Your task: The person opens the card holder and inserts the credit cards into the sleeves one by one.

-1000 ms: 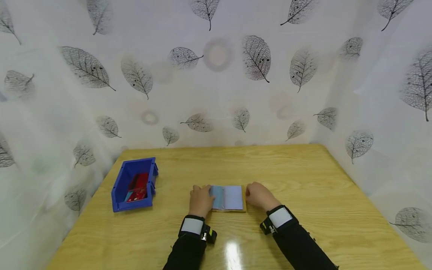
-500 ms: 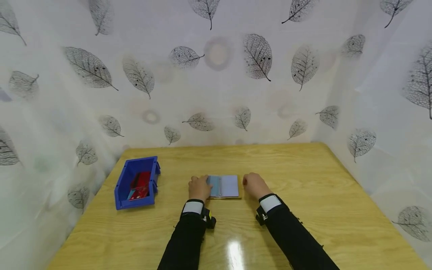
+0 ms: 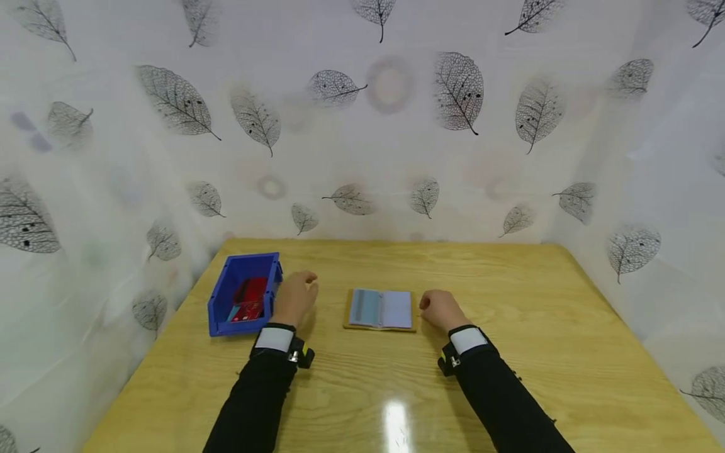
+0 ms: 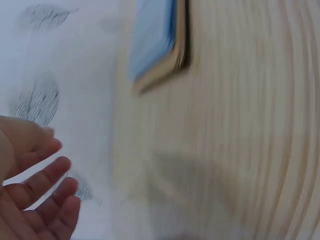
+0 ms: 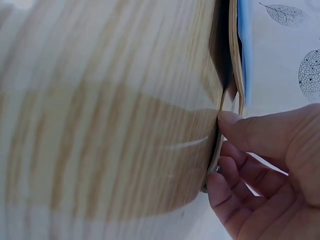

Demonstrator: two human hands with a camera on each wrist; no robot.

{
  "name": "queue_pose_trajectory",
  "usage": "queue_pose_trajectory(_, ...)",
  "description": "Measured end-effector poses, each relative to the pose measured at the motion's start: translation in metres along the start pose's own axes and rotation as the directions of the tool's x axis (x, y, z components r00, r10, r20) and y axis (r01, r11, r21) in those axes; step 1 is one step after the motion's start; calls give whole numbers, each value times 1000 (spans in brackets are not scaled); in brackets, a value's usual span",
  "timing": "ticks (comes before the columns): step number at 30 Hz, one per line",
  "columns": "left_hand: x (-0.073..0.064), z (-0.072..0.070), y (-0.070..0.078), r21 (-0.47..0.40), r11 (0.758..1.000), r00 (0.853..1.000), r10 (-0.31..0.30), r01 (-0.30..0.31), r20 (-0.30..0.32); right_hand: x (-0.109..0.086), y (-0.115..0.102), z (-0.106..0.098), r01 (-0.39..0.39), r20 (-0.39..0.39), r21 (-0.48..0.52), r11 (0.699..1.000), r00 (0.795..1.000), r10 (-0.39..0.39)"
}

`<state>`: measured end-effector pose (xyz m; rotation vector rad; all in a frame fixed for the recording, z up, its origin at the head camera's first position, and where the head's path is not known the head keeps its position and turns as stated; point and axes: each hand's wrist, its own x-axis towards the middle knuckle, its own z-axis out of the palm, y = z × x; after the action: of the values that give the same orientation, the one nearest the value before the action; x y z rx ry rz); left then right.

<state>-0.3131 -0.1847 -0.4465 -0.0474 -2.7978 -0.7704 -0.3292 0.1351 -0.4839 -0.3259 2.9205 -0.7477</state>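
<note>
A small card holder (image 3: 381, 309) with a tan cover lies spread on the table, its pale bluish plastic pages facing up. At its right edge is my right hand (image 3: 442, 309); in the right wrist view the thumb and fingers (image 5: 231, 175) pinch a thin tan strap with a small metal snap (image 5: 218, 170) that runs from the cover. My left hand (image 3: 294, 298) hovers between the card holder and a blue bin (image 3: 218, 302), touching neither, its fingers (image 4: 47, 185) loosely bent with nothing in them. Several red cards (image 3: 249, 297) lie inside the bin.
The wooden table (image 3: 510, 377) reaches back to a pale leaf-patterned curtain (image 3: 391, 145) that hangs behind it and along both sides. The blue bin stands near the table's left edge.
My left hand has let go of the card holder's left side and moved left toward the blue bin. The right hand stays by the holder's right edge. The head view has shifted slightly.
</note>
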Motion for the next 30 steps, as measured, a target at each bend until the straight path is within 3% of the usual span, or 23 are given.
queue_pose_trajectory(3, -3, -30, -23, 9, 1000, 992, -13, 14, -125, -2, 3, 0, -7, -12, 19, 1000, 1000, 7)
queue_pose_trajectory(6, -10, -53, -49, 57, 997, 991, -41, 49, -131, -2, 4, -1, -19, -12, 30, 999, 1000, 20)
queue_pose_trajectory(8, -16, -65, -66, 124, 991, 998, -54, 58, -35, -2, 4, 0, -24, -7, 34, 999, 1000, 25)
queue_pose_trajectory(10, -23, -72, -80, 182, 983, 994, -51, 32, 102, -1, 3, 0, -22, -3, 31, 999, 1000, 22)
queue_pose_trajectory(12, -28, -75, -92, 208, 978, 974, -31, -17, 224, 0, 3, 1, -18, 1, 28, 999, 1000, 18)
queue_pose_trajectory(14, -33, -76, -100, 189, 980, 953, -7, -53, 303, 1, 3, 2, -20, 0, 22, 1000, 1000, 20)
queue_pose_trajectory(16, -35, -75, -105, 166, 984, 943, 10, -69, 333, 2, 4, 2, -16, 1, 12, 1000, 1000, 16)
queue_pose_trajectory(23, -37, -74, -107, 172, 978, 935, 51, -118, 351, 1, 3, 2, -22, 7, 4, 1000, 1000, 22)
queue_pose_trajectory(28, -37, -79, -102, 228, 955, 925, 96, -189, 367, 0, 2, 1, -22, 16, 1, 1000, 1000, 22)
queue_pose_trajectory(30, -36, -83, -98, 253, 940, 928, 131, -228, 348, -1, 2, 2, -19, 16, 9, 1000, 1000, 19)
